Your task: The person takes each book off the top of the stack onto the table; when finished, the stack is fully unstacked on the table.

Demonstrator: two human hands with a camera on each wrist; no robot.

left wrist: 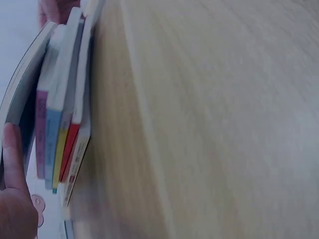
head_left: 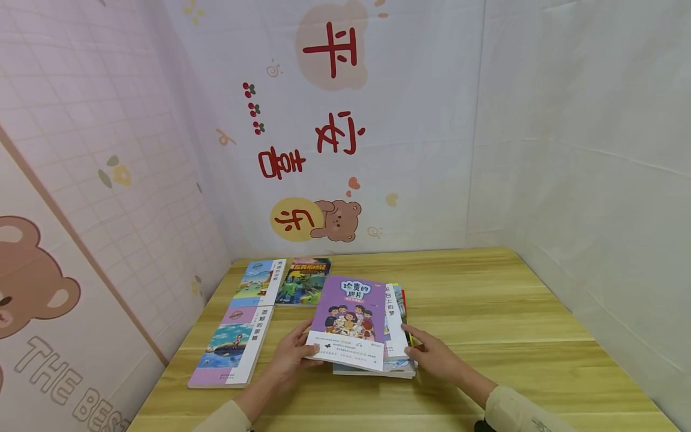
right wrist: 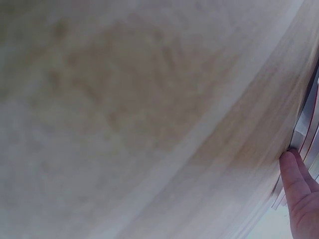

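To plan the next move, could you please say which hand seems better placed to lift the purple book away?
Probably the left hand: it grips the purple book by its edge, thumb on top, while the right hand touches the pile of books underneath.

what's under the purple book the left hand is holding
A stack of books: the left wrist view shows purple, blue, yellow and red spines. To the right, a partly white cover peeks out; the purple book hides the rest of it.
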